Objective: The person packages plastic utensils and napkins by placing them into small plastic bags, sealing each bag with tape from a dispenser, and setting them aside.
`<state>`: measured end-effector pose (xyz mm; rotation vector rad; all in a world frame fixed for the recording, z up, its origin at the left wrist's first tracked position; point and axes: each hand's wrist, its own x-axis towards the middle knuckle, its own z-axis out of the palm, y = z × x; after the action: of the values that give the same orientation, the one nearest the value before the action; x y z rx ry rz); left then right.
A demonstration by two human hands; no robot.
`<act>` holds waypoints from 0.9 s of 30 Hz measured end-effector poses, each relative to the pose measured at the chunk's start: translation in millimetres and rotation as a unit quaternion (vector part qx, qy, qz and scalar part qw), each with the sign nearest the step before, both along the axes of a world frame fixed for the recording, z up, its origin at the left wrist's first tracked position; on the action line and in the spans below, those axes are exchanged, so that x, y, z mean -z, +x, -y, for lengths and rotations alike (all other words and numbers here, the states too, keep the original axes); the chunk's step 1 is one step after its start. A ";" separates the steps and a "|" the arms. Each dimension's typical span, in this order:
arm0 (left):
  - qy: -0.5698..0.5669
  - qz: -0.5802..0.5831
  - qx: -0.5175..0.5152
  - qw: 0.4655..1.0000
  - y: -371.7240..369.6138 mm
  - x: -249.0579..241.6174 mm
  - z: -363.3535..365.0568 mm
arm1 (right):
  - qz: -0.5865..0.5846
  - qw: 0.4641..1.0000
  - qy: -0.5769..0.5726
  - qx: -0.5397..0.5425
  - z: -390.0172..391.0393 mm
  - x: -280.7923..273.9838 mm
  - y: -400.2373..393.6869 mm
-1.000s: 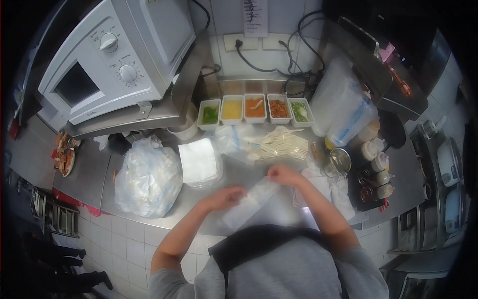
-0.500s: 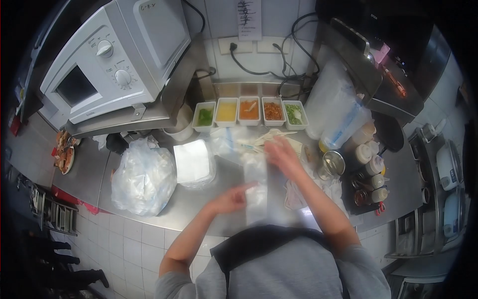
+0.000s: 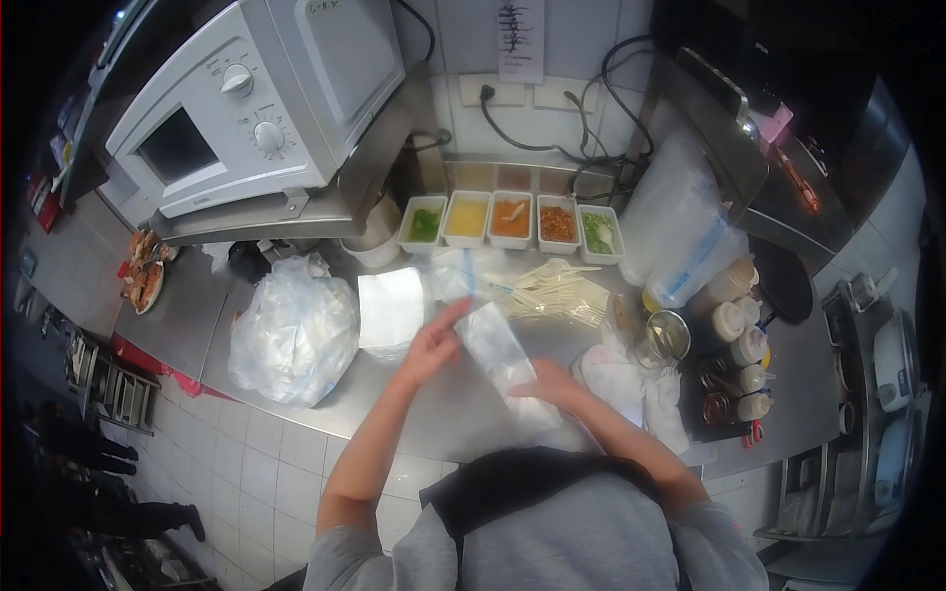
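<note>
In front of me a narrow white-and-clear plastic packet (image 3: 498,345) lies tilted over the steel counter. My right hand (image 3: 552,384) grips its lower right side, thumb across the edge. My left hand (image 3: 434,345) is just left of the packet, index finger stretched out towards its upper end and holding nothing I can see. Beyond the packet, cream-coloured disposable forks (image 3: 557,291) lie in a loose pile. Beside them is a clear plastic bag with a blue stripe (image 3: 463,271). A stack of white napkins (image 3: 392,305) sits left of my left hand.
A large knotted plastic bag (image 3: 294,335) stands at left, below a white microwave (image 3: 236,108). Several small tubs, one of orange sauce (image 3: 509,222), line the back. At right are a metal cup (image 3: 667,337), squeeze bottles (image 3: 739,325) and crumpled cloths (image 3: 631,389).
My right hand has come back from the forks to the packet and gripped it. The packet has turned, its top swinging left. My left hand has moved up and left, off the packet.
</note>
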<state>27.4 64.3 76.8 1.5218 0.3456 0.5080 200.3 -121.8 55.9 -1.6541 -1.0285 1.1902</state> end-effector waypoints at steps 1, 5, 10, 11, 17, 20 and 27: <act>0.001 -0.001 -0.003 1.000 3.6 -12.0 -1.5 | 0.050 0.999 0.003 -0.022 -1.1 3.8 2.8; 0.591 -0.045 -0.180 0.785 24.6 -44.1 40.0 | 0.199 0.972 -0.041 -0.121 -10.2 -7.7 0.4; 0.694 -0.104 0.020 0.712 50.9 -11.1 44.9 | 0.214 0.967 0.054 -0.124 -12.6 -0.9 1.9; 0.695 -0.102 0.022 0.711 52.5 -8.5 38.2 | 0.220 0.962 0.118 -0.109 -9.8 2.7 4.3; 0.679 -0.086 -0.109 0.721 45.6 -32.5 -39.2 | 0.142 0.979 -0.039 -0.142 5.1 -9.2 14.2; 0.410 -0.130 -0.264 0.863 27.6 -25.8 -63.4 | -0.003 0.999 -0.046 -0.009 12.4 -13.5 3.8; -0.083 -0.063 0.006 0.995 22.5 52.9 45.2 | -0.183 0.974 0.040 0.131 -4.1 17.7 -16.0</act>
<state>49.9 19.1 23.9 1.3971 0.4651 0.3640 184.3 -117.6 38.2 -1.3894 -0.5992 1.2015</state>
